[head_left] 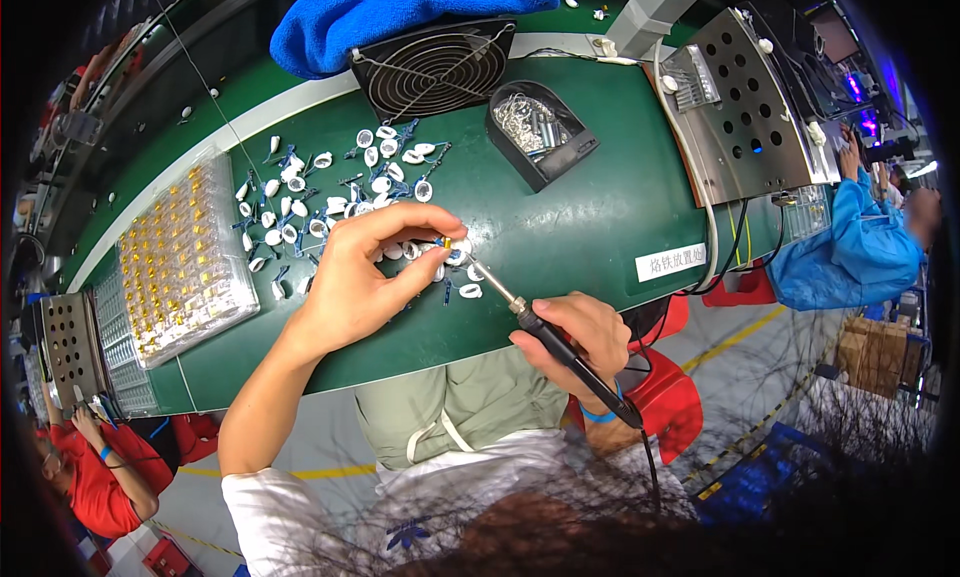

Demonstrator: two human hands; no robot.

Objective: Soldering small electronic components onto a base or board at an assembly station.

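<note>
My left hand (355,277) is closed in a pinch, thumb and forefinger on a small white part (462,247) with a gold-coloured piece and some blue on it. In my right hand (592,339) is a soldering iron (555,345), gripped by its black handle and slanting up and left. Its metal tip reaches the small part; whether it touches cannot be made out. Beyond and beneath my left hand, several loose white oval parts (381,184) with blue wires lie scattered on the green table (600,217).
Left is a clear plastic tray (245,277) of gold-coloured pieces. A black fan (435,69) with a blue towel (400,17) stands at the back, beside a black bin (560,165) of silvery metal. A perforated metal box (735,107) stands right. People work at both sides.
</note>
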